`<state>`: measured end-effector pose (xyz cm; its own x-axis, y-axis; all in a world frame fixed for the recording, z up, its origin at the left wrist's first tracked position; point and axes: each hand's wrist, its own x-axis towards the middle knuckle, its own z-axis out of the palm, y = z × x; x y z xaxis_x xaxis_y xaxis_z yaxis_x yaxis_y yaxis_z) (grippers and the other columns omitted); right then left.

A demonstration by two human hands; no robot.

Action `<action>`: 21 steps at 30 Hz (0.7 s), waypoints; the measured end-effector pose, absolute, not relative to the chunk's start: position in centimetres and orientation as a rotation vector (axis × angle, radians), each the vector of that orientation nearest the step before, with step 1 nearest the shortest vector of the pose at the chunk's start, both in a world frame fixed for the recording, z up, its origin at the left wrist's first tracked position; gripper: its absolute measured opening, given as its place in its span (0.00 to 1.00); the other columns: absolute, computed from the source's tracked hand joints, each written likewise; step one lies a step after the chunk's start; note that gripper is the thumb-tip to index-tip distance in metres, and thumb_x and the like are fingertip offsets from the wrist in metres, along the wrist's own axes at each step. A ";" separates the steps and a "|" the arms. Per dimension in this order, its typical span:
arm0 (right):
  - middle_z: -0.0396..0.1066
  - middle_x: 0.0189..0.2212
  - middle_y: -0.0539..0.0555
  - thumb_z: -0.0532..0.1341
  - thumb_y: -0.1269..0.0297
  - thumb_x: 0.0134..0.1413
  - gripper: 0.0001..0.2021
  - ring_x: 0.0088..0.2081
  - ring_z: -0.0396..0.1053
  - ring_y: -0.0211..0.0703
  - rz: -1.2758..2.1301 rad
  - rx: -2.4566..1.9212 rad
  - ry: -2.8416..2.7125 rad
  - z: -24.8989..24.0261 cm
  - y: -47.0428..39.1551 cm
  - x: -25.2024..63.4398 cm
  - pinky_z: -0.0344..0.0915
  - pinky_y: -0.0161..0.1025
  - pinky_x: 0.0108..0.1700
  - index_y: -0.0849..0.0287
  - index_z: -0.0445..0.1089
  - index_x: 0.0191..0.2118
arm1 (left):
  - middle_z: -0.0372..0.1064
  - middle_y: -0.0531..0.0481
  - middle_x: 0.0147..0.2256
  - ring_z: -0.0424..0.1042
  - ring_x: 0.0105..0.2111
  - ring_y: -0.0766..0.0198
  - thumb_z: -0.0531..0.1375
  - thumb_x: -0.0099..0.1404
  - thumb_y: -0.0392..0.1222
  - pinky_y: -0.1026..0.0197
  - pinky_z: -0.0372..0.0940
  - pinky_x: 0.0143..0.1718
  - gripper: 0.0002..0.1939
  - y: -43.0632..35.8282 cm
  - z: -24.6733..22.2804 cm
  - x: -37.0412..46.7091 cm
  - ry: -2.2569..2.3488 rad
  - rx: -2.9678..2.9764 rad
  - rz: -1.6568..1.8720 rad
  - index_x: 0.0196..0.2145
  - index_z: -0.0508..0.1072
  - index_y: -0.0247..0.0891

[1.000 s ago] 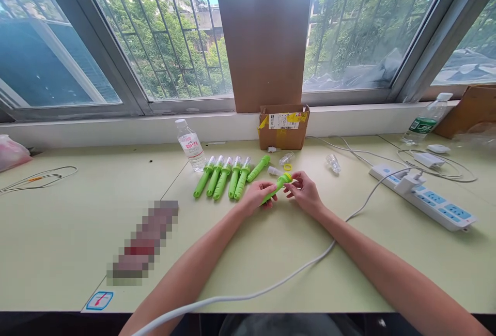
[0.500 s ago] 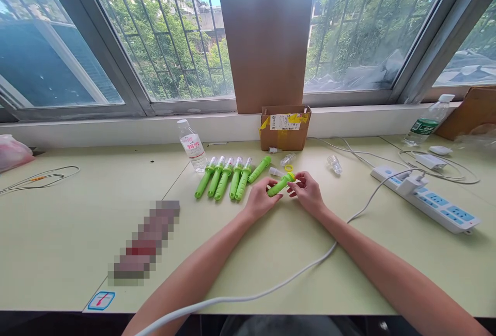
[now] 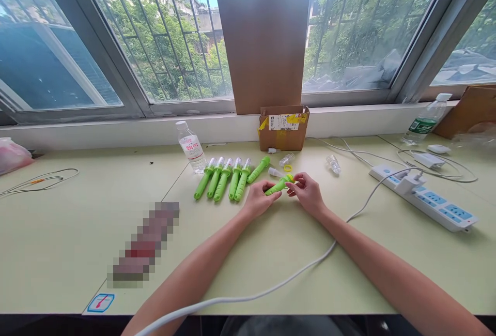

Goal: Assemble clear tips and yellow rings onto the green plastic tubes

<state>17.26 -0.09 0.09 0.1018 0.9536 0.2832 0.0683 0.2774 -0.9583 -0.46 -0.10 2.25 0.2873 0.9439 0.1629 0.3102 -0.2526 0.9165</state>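
- Since the first earlier frame, the green tube (image 3: 277, 186) has tipped flatter and my left hand (image 3: 260, 200) has shifted around it; my right hand (image 3: 309, 193) is nearly where it was.
- My left fingers are closed on the tube's lower part, holding it tilted over the tabletop (image 3: 310, 274), its yellow end up and to the right.
- My right fingers are bent close by that yellow end; I cannot tell whether they grip it.
- Just beyond my hands I see a yellow ring (image 3: 287, 168), a white tip (image 3: 274, 171) and a clear cap (image 3: 287, 159).
- Left of these lies a loose green tube (image 3: 259, 169), then five clear-topped green tubes (image 3: 221, 181) side by side, near a water bottle (image 3: 192, 149).
- Farther back stands a cardboard box (image 3: 284, 139).
- Off to the right are a clear piece (image 3: 333, 164) and a power strip (image 3: 426, 199).
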 end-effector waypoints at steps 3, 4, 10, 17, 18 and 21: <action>0.71 0.25 0.49 0.68 0.46 0.38 0.22 0.23 0.73 0.44 0.907 -1.072 -1.283 0.0 0.0 17.3 0.74 0.42 0.26 0.56 0.61 0.32 | 0.72 0.50 0.31 0.67 0.24 0.68 0.64 0.53 0.50 0.66 0.61 0.21 0.17 -0.2 2.5 -0.4 1.137 1.653 0.955 0.36 0.73 0.35; 0.71 0.25 0.49 0.68 0.46 0.38 0.22 0.23 0.73 0.44 0.910 -1.068 -1.284 0.1 0.0 17.3 0.74 0.42 0.26 0.56 0.61 0.32 | 0.72 0.49 0.31 0.66 0.23 0.69 0.64 0.52 0.50 0.66 0.61 0.20 0.18 -0.3 2.7 -0.4 1.138 1.626 0.954 0.35 0.73 0.35; 0.70 0.27 0.49 0.69 0.47 0.36 0.24 0.26 0.74 0.44 0.903 -1.023 -1.325 0.4 -0.1 17.5 0.75 0.42 0.27 0.57 0.62 0.34 | 0.71 0.51 0.28 0.63 0.18 0.72 0.66 0.50 0.50 0.67 0.59 0.19 0.18 -0.2 3.1 -0.5 1.117 1.511 0.962 0.34 0.73 0.34; 0.68 0.30 0.50 0.68 0.50 0.40 0.22 0.29 0.74 0.44 0.913 -0.971 -1.351 0.4 -0.2 17.6 0.75 0.41 0.27 0.57 0.62 0.36 | 0.72 0.50 0.27 0.61 0.15 0.74 0.64 0.53 0.52 0.68 0.54 0.15 0.18 0.5 2.3 -1.1 1.009 1.490 0.937 0.34 0.70 0.34; 0.69 0.30 0.50 0.68 0.51 0.40 0.21 0.29 0.74 0.43 0.918 -0.963 -1.359 0.4 -0.2 17.6 0.75 0.41 0.27 0.57 0.62 0.36 | 0.72 0.50 0.27 0.61 0.14 0.74 0.64 0.53 0.53 0.68 0.54 0.15 0.19 0.6 2.2 -1.1 1.000 1.484 0.927 0.34 0.70 0.34; 0.69 0.32 0.51 0.68 0.53 0.42 0.20 0.30 0.74 0.43 0.928 -0.951 -1.395 0.4 -0.2 17.8 0.76 0.41 0.28 0.56 0.62 0.37 | 0.72 0.49 0.27 0.61 0.14 0.74 0.63 0.53 0.54 0.68 0.54 0.15 0.20 0.8 2.2 -1.3 0.984 1.466 0.892 0.34 0.69 0.34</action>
